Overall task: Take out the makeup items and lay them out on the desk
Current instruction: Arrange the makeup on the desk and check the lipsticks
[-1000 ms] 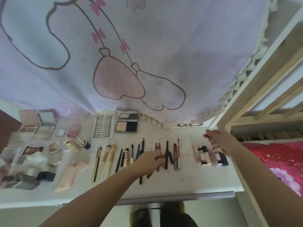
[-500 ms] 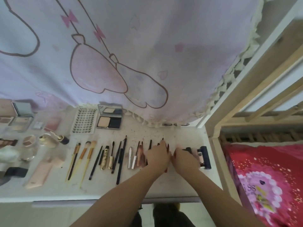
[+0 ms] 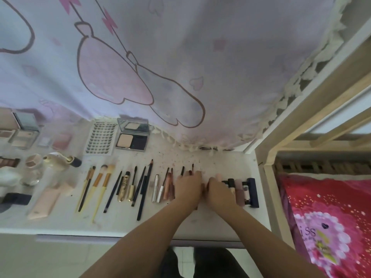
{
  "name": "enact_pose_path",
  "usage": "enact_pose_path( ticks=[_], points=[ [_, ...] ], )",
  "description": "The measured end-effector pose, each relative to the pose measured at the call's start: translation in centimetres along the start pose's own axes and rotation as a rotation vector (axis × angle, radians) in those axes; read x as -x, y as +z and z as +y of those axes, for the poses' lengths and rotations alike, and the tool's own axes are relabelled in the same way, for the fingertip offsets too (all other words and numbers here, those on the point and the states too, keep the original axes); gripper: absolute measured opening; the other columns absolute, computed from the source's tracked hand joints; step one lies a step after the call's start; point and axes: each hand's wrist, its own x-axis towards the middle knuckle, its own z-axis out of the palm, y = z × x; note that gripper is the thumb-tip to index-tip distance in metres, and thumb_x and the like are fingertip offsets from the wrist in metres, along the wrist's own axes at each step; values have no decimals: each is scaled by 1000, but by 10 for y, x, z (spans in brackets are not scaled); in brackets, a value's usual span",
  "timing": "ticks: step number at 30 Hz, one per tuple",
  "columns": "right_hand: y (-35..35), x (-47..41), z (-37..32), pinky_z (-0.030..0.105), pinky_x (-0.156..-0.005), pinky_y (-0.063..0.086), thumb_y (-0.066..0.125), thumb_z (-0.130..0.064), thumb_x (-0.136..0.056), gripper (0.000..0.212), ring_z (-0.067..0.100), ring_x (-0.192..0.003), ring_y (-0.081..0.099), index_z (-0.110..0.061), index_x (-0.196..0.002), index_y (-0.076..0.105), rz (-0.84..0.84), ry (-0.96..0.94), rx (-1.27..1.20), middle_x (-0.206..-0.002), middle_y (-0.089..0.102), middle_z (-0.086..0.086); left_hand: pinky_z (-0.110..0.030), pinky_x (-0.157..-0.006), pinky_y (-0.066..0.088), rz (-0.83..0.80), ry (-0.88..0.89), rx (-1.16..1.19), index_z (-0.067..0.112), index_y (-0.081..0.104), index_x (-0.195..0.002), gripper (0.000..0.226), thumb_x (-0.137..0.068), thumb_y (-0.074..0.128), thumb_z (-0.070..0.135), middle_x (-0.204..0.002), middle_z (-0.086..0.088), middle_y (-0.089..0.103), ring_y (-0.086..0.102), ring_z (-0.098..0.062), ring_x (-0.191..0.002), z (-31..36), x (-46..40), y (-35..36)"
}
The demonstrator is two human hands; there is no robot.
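Pink curtain [image 3: 180, 57] behind desk [image 3: 200, 221], hands [image 3: 188, 186] hiding pencils

The left hand [image 3: 188, 186] and right hand [image 3: 217, 190] cover whatever they touch near the desk's [image 3: 210, 223] right end; fingers unclear. At the left edge, palettes [image 3: 9, 135] are cut off and blurred.

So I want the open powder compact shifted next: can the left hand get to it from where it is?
Probably yes. The left hand lies among the pencils, and the open powder compact sits farther back to its left, near the curtain. Only low-lying brushes lie between, so reaching over looks free.
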Motion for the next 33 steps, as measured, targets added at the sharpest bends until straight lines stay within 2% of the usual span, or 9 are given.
enact_pose_path(
  ticks=[2,5,8,14,16,19,27,30,33],
  points=[
    [-12,-2,1,29,-72,34,42,-31,-96,22,23,-100,60,-13,-106,51,6,27,7,-109,60,5,-34,-79,34,14,7,15,12,50,-110,26,-93,46,30,-106,-9,62,50,-27,-108,-2,0,1],
    [-24,-2,4,32,-80,48,49,-26,-93,24,25,-98,63,-10,-111,49,-75,63,-76,-108,64,8,-34,-81,35,21,24,26,13,52,-107,24,-94,46,32,-105,-7,63,50,-26,-108,-5,-1,4],
    [-28,3,7,35,-92,46,46,-24,-94,26,22,-101,62,-15,-118,50,-70,72,-47,-111,64,5,-34,-81,36,22,35,38,13,52,-106,26,-94,45,35,-105,-6,63,49,-25,-108,-5,-1,5],
    [-15,12,-7,21,-59,32,38,-27,-98,20,18,-95,60,-17,-109,52,137,-10,138,-106,61,2,-32,-73,33,137,54,91,14,54,-98,24,-94,44,35,-100,-4,62,50,-23,-99,-17,2,-9],
    [-9,11,-13,28,-68,47,40,-23,-98,19,21,-101,56,-15,-111,51,165,-32,162,-112,55,5,-31,-75,35,153,58,108,14,55,-98,25,-95,43,35,-99,-3,62,50,-22,-98,-27,7,-13],
    [-2,6,-18,34,-81,49,41,-16,-96,21,24,-109,51,-12,-114,51,155,-58,248,-117,52,7,-29,-77,37,138,63,121,16,56,-101,24,-95,43,36,-101,-1,62,50,-20,-97,-37,17,-14],
    [-9,-4,-17,34,-71,42,39,-27,-97,24,24,-96,56,-12,-109,52,232,-104,202,-103,58,6,-39,-105,29,43,85,67,17,58,-96,24,-94,43,36,-101,-1,63,51,-23,-102,-35,38,-9],
    [-38,-22,-1,31,-66,40,37,-34,-98,28,23,-91,55,-12,-108,52,255,-48,204,-99,57,5,-38,-97,32,39,100,51,15,58,-103,27,-95,41,34,-107,-2,62,49,-23,-107,-18,32,-10],
    [-55,-39,11,32,-67,41,37,-41,-98,36,27,-98,57,-11,-111,50,115,-2,298,-105,61,8,-38,-97,34,7,118,23,10,54,-114,32,-96,40,33,-120,-9,57,42,-27,-120,7,21,-7]
  ],
)
